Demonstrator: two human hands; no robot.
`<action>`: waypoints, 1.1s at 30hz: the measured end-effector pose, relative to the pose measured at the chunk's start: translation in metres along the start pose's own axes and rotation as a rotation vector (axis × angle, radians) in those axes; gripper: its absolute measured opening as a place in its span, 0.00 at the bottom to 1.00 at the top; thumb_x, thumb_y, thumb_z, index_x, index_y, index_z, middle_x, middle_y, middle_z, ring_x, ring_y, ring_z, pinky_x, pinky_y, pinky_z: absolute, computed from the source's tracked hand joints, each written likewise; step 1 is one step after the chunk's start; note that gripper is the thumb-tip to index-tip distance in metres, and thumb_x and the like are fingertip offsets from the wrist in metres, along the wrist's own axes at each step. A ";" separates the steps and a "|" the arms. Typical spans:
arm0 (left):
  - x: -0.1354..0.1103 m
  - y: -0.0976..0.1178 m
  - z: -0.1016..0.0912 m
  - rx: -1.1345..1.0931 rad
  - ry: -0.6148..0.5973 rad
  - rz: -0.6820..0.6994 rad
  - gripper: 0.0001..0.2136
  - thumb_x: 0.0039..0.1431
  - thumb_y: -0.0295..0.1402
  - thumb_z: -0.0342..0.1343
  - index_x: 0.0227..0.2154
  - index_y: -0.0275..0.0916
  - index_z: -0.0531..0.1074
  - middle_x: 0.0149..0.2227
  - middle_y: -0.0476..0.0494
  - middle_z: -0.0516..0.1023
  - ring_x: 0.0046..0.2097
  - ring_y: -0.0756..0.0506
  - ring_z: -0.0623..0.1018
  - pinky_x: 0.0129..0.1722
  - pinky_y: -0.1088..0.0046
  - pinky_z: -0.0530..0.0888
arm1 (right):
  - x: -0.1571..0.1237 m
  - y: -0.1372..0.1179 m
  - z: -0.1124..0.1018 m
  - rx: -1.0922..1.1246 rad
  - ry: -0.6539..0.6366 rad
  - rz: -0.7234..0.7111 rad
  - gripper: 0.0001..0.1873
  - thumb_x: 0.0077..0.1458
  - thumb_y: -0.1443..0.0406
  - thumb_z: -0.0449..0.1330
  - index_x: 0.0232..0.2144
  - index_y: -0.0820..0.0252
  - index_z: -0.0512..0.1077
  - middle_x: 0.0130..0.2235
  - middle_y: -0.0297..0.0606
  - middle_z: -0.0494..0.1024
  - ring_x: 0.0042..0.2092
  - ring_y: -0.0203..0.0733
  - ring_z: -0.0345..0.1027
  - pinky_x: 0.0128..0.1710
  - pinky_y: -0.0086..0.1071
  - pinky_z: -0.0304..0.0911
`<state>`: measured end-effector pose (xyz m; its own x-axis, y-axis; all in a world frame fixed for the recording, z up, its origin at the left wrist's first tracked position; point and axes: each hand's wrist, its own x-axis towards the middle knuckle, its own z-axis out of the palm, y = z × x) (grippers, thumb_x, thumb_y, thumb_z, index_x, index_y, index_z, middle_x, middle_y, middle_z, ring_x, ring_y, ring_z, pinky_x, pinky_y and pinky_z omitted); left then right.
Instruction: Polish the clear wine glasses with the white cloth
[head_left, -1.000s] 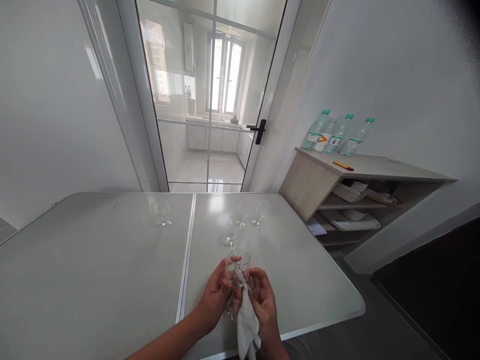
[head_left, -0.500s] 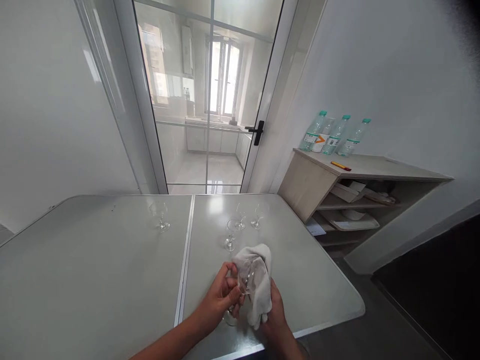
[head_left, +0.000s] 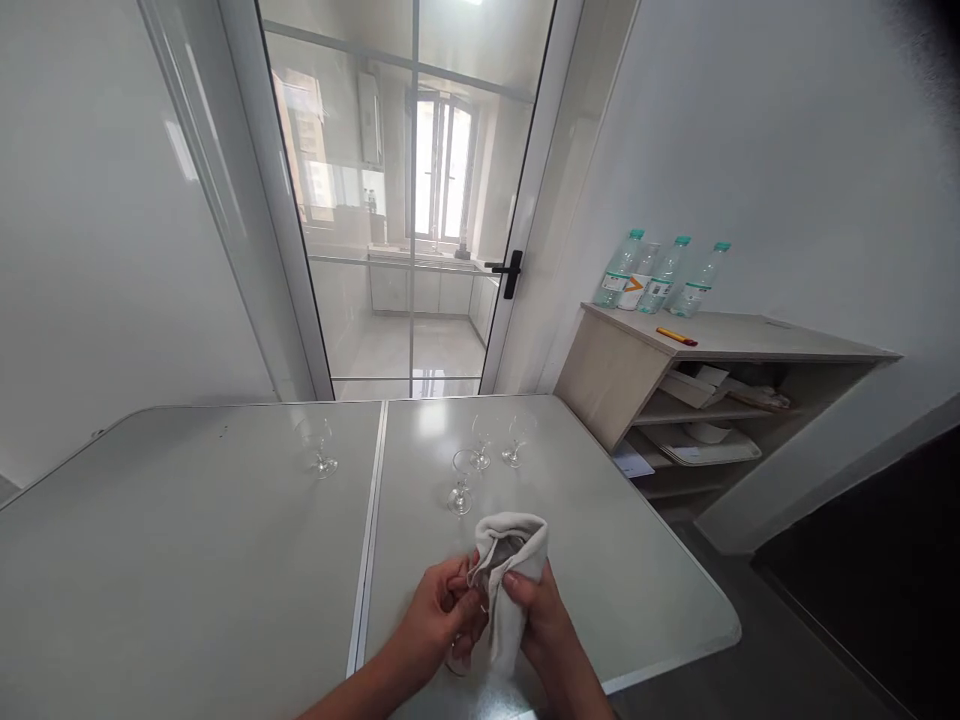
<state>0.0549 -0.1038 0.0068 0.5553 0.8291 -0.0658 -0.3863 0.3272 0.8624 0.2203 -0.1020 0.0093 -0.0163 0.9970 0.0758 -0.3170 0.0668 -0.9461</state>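
Note:
Over the near edge of the grey table [head_left: 187, 560], both my hands work on one stemmed glass that is wrapped in a white cloth [head_left: 510, 545]. My left hand [head_left: 442, 620] is closed around the glass's stem and lower bowl. My right hand [head_left: 536, 610] pinches the cloth against the glass from the right. The cloth hides nearly all of the glass; only a glimpse shows between my fingers. Three more small stemmed glasses stand just beyond, the nearest one [head_left: 462, 485] upright, two others [head_left: 498, 443] behind it. A further glass [head_left: 319, 446] stands alone on the left half.
A seam [head_left: 371, 530] splits the table into two halves. A glass door [head_left: 412, 200] with a black handle [head_left: 506, 272] is behind the table. To the right stands a low wooden shelf [head_left: 720, 345] with three water bottles [head_left: 660, 275] and papers.
The cloth, hanging below the glass a second ago, has been drawn up over the bowl and now covers it. My hands have dropped slightly lower and closer together.

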 end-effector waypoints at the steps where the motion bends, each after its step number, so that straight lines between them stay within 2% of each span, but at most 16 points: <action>1: 0.000 -0.003 -0.003 0.111 0.056 0.098 0.19 0.62 0.49 0.61 0.31 0.41 0.62 0.21 0.56 0.62 0.18 0.55 0.58 0.18 0.80 0.58 | -0.001 0.000 0.003 0.009 0.003 0.034 0.32 0.46 0.44 0.69 0.45 0.59 0.73 0.35 0.45 0.82 0.33 0.53 0.77 0.32 0.44 0.73; 3: -0.002 -0.009 -0.009 0.352 0.180 0.269 0.20 0.63 0.46 0.61 0.26 0.41 0.59 0.20 0.55 0.61 0.21 0.54 0.61 0.22 0.78 0.60 | -0.005 0.002 0.014 -0.010 0.070 0.069 0.34 0.42 0.50 0.74 0.48 0.58 0.72 0.38 0.45 0.82 0.35 0.52 0.78 0.35 0.43 0.74; 5: -0.005 -0.012 -0.014 0.564 0.278 0.402 0.19 0.61 0.40 0.63 0.22 0.40 0.59 0.21 0.53 0.62 0.24 0.53 0.62 0.26 0.77 0.60 | -0.011 0.003 0.027 -0.138 0.247 0.013 0.39 0.38 0.54 0.77 0.51 0.57 0.70 0.42 0.45 0.82 0.40 0.52 0.78 0.40 0.41 0.74; 7: -0.008 -0.011 -0.014 0.666 0.271 0.463 0.17 0.59 0.36 0.63 0.22 0.39 0.62 0.22 0.51 0.65 0.27 0.52 0.63 0.29 0.76 0.61 | -0.017 0.002 0.037 -0.261 0.405 -0.043 0.44 0.37 0.56 0.78 0.55 0.56 0.68 0.45 0.45 0.82 0.43 0.52 0.77 0.43 0.40 0.74; 8: -0.009 -0.008 -0.012 0.641 0.243 0.455 0.16 0.59 0.37 0.63 0.22 0.38 0.63 0.23 0.51 0.66 0.27 0.51 0.64 0.29 0.76 0.61 | -0.018 0.000 0.040 -0.274 0.427 -0.052 0.44 0.37 0.56 0.78 0.56 0.56 0.68 0.45 0.44 0.82 0.43 0.52 0.77 0.43 0.39 0.74; 10: -0.009 -0.002 -0.006 0.459 0.173 0.360 0.17 0.58 0.40 0.65 0.26 0.39 0.64 0.25 0.52 0.66 0.26 0.52 0.64 0.27 0.77 0.62 | -0.018 -0.006 0.038 -0.186 0.319 -0.021 0.43 0.37 0.55 0.78 0.55 0.56 0.69 0.42 0.43 0.82 0.40 0.51 0.77 0.40 0.38 0.74; 13: -0.006 0.005 0.002 0.083 0.048 0.109 0.21 0.54 0.47 0.69 0.33 0.41 0.63 0.25 0.55 0.63 0.22 0.55 0.61 0.22 0.80 0.58 | -0.012 -0.017 0.019 0.084 -0.045 0.109 0.40 0.32 0.53 0.79 0.48 0.57 0.73 0.37 0.42 0.82 0.36 0.51 0.77 0.35 0.39 0.73; 15: -0.003 0.005 0.003 -0.062 -0.059 -0.069 0.23 0.52 0.47 0.71 0.37 0.41 0.64 0.26 0.55 0.63 0.22 0.56 0.62 0.20 0.82 0.55 | -0.008 -0.023 0.004 0.203 -0.250 0.192 0.37 0.28 0.51 0.79 0.42 0.59 0.77 0.34 0.42 0.82 0.35 0.53 0.77 0.35 0.40 0.72; 17: -0.001 0.001 0.002 -0.097 -0.108 -0.116 0.23 0.52 0.45 0.72 0.38 0.41 0.64 0.27 0.55 0.63 0.22 0.56 0.63 0.20 0.82 0.55 | -0.007 -0.027 -0.005 0.242 -0.351 0.222 0.33 0.28 0.50 0.79 0.36 0.60 0.78 0.32 0.44 0.81 0.36 0.55 0.78 0.37 0.41 0.72; 18: 0.000 -0.002 0.001 -0.082 -0.107 -0.075 0.23 0.54 0.46 0.71 0.38 0.41 0.63 0.27 0.55 0.63 0.22 0.56 0.64 0.20 0.82 0.56 | -0.008 -0.028 -0.005 0.237 -0.345 0.216 0.31 0.30 0.49 0.79 0.35 0.60 0.78 0.32 0.44 0.81 0.36 0.55 0.78 0.38 0.42 0.72; 20: 0.001 -0.007 -0.001 -0.008 -0.052 0.082 0.21 0.58 0.49 0.67 0.36 0.42 0.61 0.27 0.56 0.62 0.21 0.56 0.63 0.21 0.82 0.59 | -0.012 -0.029 0.004 0.197 -0.226 0.175 0.29 0.35 0.50 0.78 0.37 0.60 0.78 0.33 0.44 0.82 0.37 0.54 0.78 0.39 0.42 0.72; 22: 0.001 -0.011 -0.003 0.099 0.050 0.223 0.22 0.59 0.49 0.65 0.33 0.42 0.59 0.27 0.56 0.62 0.22 0.56 0.62 0.22 0.82 0.61 | -0.017 -0.029 0.020 0.111 -0.014 0.123 0.29 0.39 0.53 0.77 0.42 0.59 0.76 0.35 0.42 0.82 0.37 0.51 0.77 0.39 0.41 0.73; 24: 0.000 -0.015 -0.007 0.216 0.182 0.302 0.23 0.58 0.47 0.67 0.30 0.42 0.57 0.27 0.56 0.60 0.25 0.55 0.62 0.24 0.81 0.62 | -0.021 -0.028 0.036 -0.028 0.208 0.056 0.32 0.41 0.56 0.76 0.47 0.59 0.73 0.38 0.41 0.83 0.38 0.49 0.77 0.39 0.38 0.73; 26: -0.002 -0.018 -0.012 0.334 0.294 0.330 0.24 0.57 0.44 0.67 0.27 0.42 0.55 0.26 0.56 0.59 0.26 0.54 0.60 0.25 0.81 0.61 | -0.024 -0.027 0.048 -0.164 0.348 -0.004 0.32 0.43 0.57 0.75 0.49 0.59 0.72 0.39 0.40 0.83 0.39 0.48 0.77 0.40 0.36 0.73; 30: -0.005 -0.021 -0.020 0.472 0.365 0.311 0.22 0.57 0.40 0.65 0.25 0.42 0.54 0.24 0.56 0.56 0.27 0.52 0.58 0.26 0.79 0.60 | -0.026 -0.021 0.056 -0.276 0.402 -0.044 0.27 0.43 0.58 0.74 0.45 0.59 0.73 0.37 0.39 0.82 0.37 0.48 0.76 0.39 0.35 0.73; 33: -0.006 -0.016 -0.018 0.461 0.354 0.293 0.22 0.53 0.38 0.67 0.25 0.43 0.54 0.25 0.56 0.56 0.28 0.52 0.57 0.27 0.78 0.61 | -0.028 -0.012 0.058 -0.276 0.432 -0.060 0.32 0.43 0.57 0.74 0.50 0.60 0.71 0.41 0.41 0.82 0.42 0.49 0.77 0.43 0.36 0.73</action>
<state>0.0447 -0.1058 -0.0161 0.1684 0.9794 0.1116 -0.0854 -0.0983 0.9915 0.1698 -0.1333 0.0368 0.4060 0.9125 0.0508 -0.0424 0.0744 -0.9963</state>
